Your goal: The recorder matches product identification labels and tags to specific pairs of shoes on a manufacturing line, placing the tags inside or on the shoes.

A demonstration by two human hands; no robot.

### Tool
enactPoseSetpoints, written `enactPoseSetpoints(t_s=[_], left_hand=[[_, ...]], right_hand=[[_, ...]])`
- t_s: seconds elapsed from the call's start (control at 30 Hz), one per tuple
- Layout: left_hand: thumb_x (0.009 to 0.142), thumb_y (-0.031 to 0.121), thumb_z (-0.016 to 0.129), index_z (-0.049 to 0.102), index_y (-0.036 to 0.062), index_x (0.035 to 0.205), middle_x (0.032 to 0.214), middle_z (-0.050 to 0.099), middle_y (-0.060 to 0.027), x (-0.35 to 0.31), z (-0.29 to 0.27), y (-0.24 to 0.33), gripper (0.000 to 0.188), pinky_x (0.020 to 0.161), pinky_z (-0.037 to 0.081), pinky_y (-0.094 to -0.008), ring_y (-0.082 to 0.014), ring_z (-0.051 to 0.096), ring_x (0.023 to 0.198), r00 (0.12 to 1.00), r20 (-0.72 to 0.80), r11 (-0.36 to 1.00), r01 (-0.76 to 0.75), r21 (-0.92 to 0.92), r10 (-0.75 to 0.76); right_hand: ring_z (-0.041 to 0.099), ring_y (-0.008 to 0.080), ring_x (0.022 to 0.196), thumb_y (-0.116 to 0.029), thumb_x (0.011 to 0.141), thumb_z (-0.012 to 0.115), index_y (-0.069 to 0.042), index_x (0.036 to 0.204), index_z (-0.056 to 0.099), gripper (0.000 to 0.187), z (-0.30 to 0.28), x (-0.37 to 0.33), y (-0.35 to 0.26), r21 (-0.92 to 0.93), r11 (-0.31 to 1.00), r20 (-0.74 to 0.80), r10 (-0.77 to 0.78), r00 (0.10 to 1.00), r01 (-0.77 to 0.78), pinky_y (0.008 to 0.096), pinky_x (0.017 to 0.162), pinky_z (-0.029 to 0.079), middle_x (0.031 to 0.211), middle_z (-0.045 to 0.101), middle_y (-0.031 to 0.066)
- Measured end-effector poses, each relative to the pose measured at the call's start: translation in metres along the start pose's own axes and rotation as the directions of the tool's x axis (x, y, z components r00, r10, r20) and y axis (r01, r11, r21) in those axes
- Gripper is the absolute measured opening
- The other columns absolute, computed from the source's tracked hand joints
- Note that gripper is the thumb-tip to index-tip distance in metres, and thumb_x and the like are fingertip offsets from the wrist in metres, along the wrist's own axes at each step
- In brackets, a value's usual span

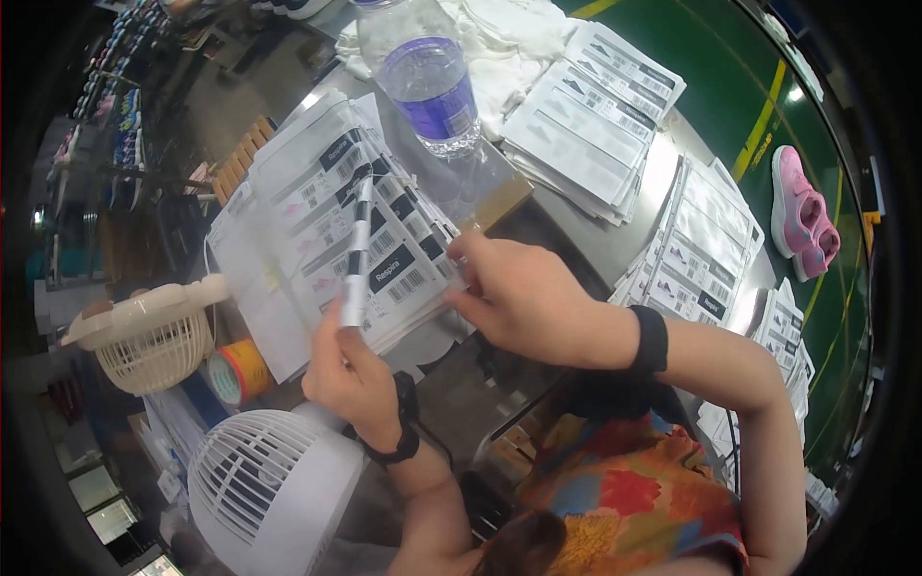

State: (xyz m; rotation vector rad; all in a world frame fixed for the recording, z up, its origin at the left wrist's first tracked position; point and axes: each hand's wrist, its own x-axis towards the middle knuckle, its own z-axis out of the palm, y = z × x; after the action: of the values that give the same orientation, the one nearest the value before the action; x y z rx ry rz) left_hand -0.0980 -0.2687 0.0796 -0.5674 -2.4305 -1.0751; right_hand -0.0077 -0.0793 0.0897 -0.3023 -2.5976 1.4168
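Note:
A thick stack of printed label sheets [259, 211], white with black blocks and barcodes, lies in front of me. My left hand [357, 384] pinches the lower end of a narrow label strip [358, 259], which stands up over the stack and looks folded or seen edge-on. At the stack's right edge is my right hand [538, 302], thumb and forefinger curled toward each other. Whatever lies between those fingertips is too small to make out. Each wrist wears a dark band.
Beyond the stack stands a clear bottle [437, 96] with a purple label. White cloth [509, 43] and more label stacks [586, 120] lie to the right. Pink shoes [805, 216] are at far right. On the left are a cream fan [149, 341], a tape roll [242, 372] and a white fan [279, 490].

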Motion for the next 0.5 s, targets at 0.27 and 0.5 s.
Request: enactPoseSetpoints(t_s=[0.27, 0.5], left_hand=[[0.089, 0.022, 0.073, 0.068, -0.0018, 0.112, 0.106, 0.072, -0.0166, -0.006, 0.015, 0.007, 0.034, 0.085, 0.057, -0.0402, -0.0355, 0.071, 0.097, 0.933, 0.087, 0.927, -0.357, 0.118, 0.348], [0.091, 0.017, 0.074, 0.062, 0.0001, 0.075, 0.060, 0.061, -0.0123, 0.008, 0.012, 0.013, 0.026, 0.044, 0.039, -0.0356, -0.0263, 0.056, 0.045, 0.952, -0.189, 0.950, -0.191, 0.249, 0.241]], right_hand=[[0.067, 0.0338, 0.077, -0.012, 0.089, 0.062, 0.005, 0.113, 0.054, 0.030, 0.009, -0.008, -0.030, 0.535, 0.840, -0.064, -0.064, 0.996, 0.088, 0.0414, 0.071, 0.053, 0.082, 0.066, 0.0155], [0.067, 0.0337, 0.069, -0.019, 0.092, 0.065, 0.006, 0.113, 0.053, 0.034, 0.003, -0.022, -0.007, 0.133, 0.990, -0.051, -0.036, 0.998, 0.043, 0.0410, 0.063, 0.054, 0.076, 0.067, 0.0148]])
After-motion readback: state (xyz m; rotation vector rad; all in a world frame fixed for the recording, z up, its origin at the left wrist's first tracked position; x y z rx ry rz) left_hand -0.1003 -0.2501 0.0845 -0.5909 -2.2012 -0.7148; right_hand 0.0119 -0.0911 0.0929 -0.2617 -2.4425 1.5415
